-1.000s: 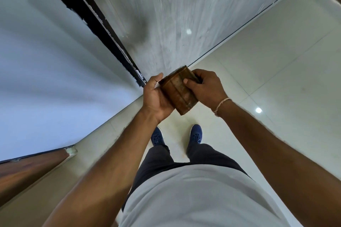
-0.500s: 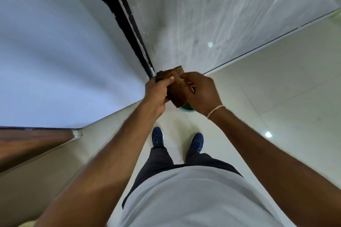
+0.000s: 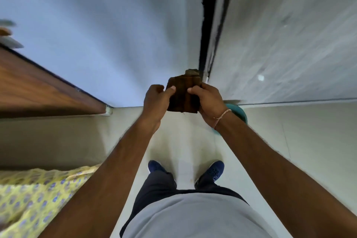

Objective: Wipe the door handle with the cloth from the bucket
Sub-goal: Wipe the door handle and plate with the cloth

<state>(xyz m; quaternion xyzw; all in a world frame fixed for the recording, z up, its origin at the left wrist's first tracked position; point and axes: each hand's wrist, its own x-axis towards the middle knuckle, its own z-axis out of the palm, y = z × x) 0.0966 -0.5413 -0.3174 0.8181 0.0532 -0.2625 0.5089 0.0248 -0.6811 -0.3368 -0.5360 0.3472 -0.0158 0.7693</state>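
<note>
I hold a folded brown cloth (image 3: 182, 94) in front of me with both hands. My left hand (image 3: 156, 100) grips its left edge and my right hand (image 3: 209, 102) grips its right edge. A teal bucket (image 3: 238, 112) stands on the floor behind my right wrist, mostly hidden by it. The grey door (image 3: 280, 44) with its black frame (image 3: 207, 25) rises at the upper right. No door handle is visible.
A pale blue wall (image 3: 106, 35) fills the upper left. A brown wooden panel (image 3: 38, 91) juts in from the left. Yellow patterned fabric (image 3: 34, 195) lies at the lower left. My blue shoes (image 3: 212, 170) stand on the pale tiled floor (image 3: 299, 150).
The view has swung left, so the door moved to the right and the wooden panel and yellow fabric came into view. Both hands kept hold of the cloth and refolded it flatter.
</note>
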